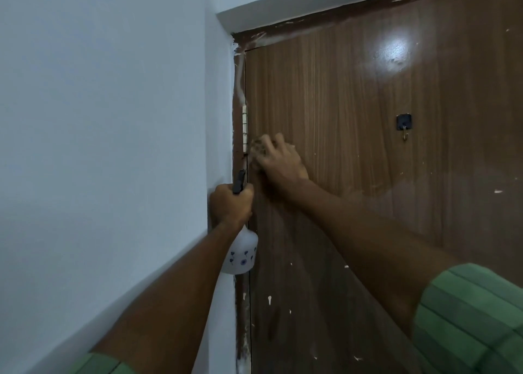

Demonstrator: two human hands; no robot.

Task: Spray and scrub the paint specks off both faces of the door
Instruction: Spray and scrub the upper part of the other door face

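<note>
Two hands at the hinge edge of a brown wood-grain door (353,152).

Nearest, we note two green striped sleeves (469,325). Our left hand (230,205) is wrapped round the black trigger head of one white spray bottle (242,253) with a blue flower print; contents cannot be judged. Our right hand (278,159) presses a scrub pad (256,147), fingers curled over it, on the door just beside the hinge (244,127). White paint specks (269,299) dot the door; pale wall (113,118) left; one hook (404,124) beyond.

Glossy wood-grain door (353,124); translucent plastic bottle (242,253); matt wall (99,118).
</note>
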